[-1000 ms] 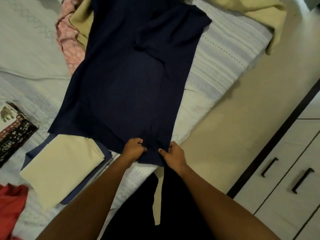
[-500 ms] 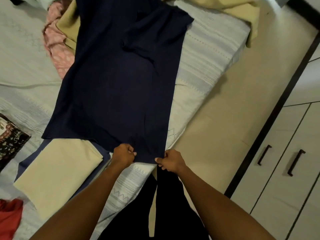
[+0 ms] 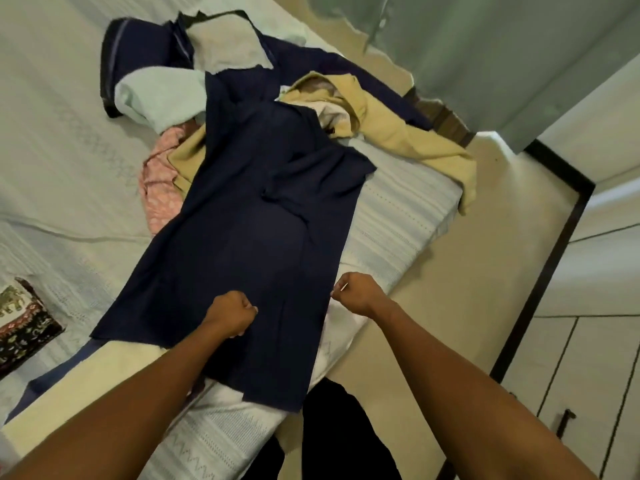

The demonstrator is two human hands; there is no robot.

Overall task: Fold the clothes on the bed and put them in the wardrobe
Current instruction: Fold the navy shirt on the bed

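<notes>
One bed (image 3: 52,150), pale cover, fills the left of the view; white wardrobe (image 3: 571,375) doors stand to its right across the floor. Navy garment (image 3: 249,237) lies spread lengthwise on the bed, its hem over the near edge. Beige garment (image 3: 398,133) is crumpled at the far right corner. Folded cream cloth (image 3: 104,393) sits near left, partly under the navy hem. Pink garment (image 3: 159,188) shows beside the navy cloth. Left hand (image 3: 230,315): fingers curled tight, gripping the navy fabric mid-width. Right hand (image 3: 356,294): pinching its right edge.

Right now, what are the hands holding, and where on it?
The navy garment: left hand bunches its lower middle, right hand pinches its side edge.
</notes>
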